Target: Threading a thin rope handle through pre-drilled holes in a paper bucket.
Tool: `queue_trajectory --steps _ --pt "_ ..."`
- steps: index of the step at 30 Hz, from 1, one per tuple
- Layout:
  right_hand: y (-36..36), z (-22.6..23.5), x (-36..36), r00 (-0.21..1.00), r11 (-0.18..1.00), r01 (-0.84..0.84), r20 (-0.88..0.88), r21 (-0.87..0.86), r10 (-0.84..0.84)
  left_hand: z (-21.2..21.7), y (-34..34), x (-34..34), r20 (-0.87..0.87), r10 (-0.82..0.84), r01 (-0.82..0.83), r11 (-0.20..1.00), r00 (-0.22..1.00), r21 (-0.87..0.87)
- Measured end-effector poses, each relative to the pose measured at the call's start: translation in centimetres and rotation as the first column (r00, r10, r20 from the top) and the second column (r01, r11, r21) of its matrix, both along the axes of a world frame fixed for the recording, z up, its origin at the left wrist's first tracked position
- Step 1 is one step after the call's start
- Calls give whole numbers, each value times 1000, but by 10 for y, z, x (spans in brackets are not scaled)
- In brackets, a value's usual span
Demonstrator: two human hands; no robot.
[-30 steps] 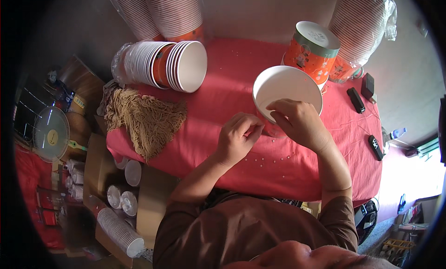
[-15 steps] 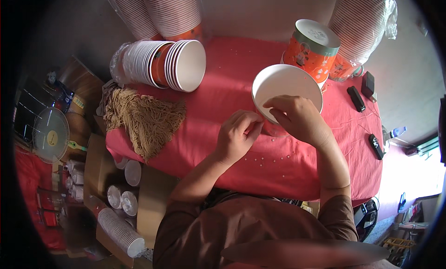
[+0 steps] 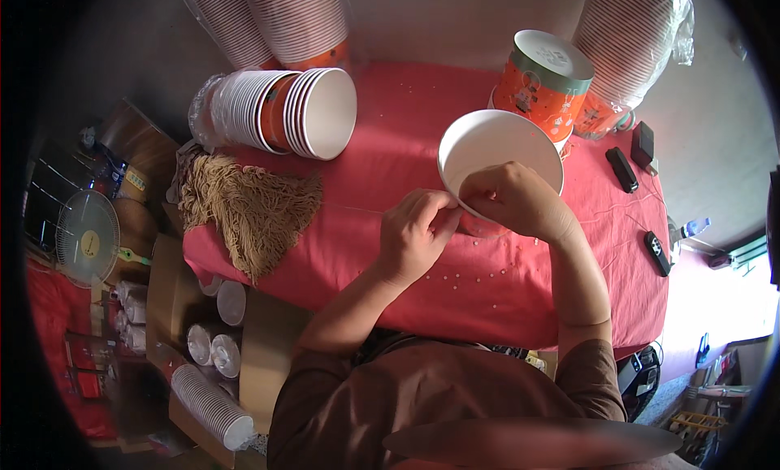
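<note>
In front of me a large white paper bucket (image 3: 496,141) stands open end up, its lower outside reddish. My left hand (image 3: 416,233) is closed in a pinch against the outside of its near-left rim; what lies between the fingertips is too small to tell. Reaching over the near rim, my right hand (image 3: 520,198) has its curled fingers inside the bucket, and their tips are partly hidden. A bundle of tan cords (image 3: 248,214) drapes over the table's left side. From it a faint thin line runs toward my left hand.
An orange bucket (image 3: 540,92) with a green band stands upside down behind. A stack of nested buckets (image 3: 329,112) lies at the left. Wrapped stacks (image 3: 301,23) line the wall. Small black devices (image 3: 622,171) lie right on the red tablecloth (image 3: 390,153). Tiny white bits are scattered near me.
My right hand has moved slightly lower, its fingers now deeper inside the bucket's near rim. My left hand keeps its pinch at the rim. The whole view has shifted a little.
</note>
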State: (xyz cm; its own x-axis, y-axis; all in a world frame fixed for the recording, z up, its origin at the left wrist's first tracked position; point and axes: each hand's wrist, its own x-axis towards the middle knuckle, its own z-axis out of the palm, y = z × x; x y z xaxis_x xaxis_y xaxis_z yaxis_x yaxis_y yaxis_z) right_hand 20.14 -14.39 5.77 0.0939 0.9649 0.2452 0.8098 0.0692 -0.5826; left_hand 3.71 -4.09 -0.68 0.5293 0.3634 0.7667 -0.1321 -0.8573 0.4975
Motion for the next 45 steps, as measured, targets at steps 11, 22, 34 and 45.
queue_trajectory --steps 11,22,34,45 --pt "-5 3 11 972 952 170 116 254 -204 -2 8 -6 -11 40 -40 998 999 42" --pt "-70 44 87 536 685 309 -716 660 447 -16 36 -30 50 -462 355 603 885 -715" --pt "-118 51 75 744 560 92 -431 823 511 -8 27 -21 372 -655 583 128 657 -803" --pt "-47 12 37 964 986 5 261 168 -49 12 13 -8 145 -306 337 802 941 -494"
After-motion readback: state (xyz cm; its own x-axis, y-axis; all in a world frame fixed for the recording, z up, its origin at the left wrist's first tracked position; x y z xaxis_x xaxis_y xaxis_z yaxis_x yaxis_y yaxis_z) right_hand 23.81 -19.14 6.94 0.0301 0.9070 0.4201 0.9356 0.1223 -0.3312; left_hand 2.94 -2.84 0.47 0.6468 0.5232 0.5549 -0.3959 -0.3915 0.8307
